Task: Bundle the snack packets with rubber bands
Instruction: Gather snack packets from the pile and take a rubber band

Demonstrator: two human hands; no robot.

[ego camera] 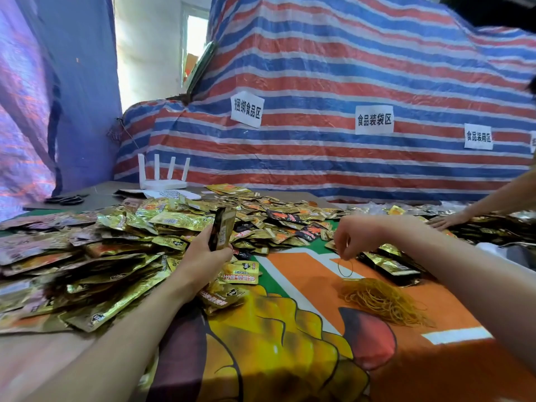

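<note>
My left hand (203,250) grips a small upright stack of snack packets (222,229) above the table. A large heap of gold and black snack packets (116,242) covers the left and middle of the table. My right hand (353,233) pinches a single rubber band (345,268), which hangs from its fingertips just above a loose pile of yellow rubber bands (383,300). A few bundled dark packets (388,265) lie to the right of the hanging band.
Another person's hand (449,220) rests on packets at the far right. A white router (162,175) and black scissors (68,200) sit at the back left. A striped tarp (348,82) with paper labels rises behind the table. The orange printed cloth (290,314) covers the near table.
</note>
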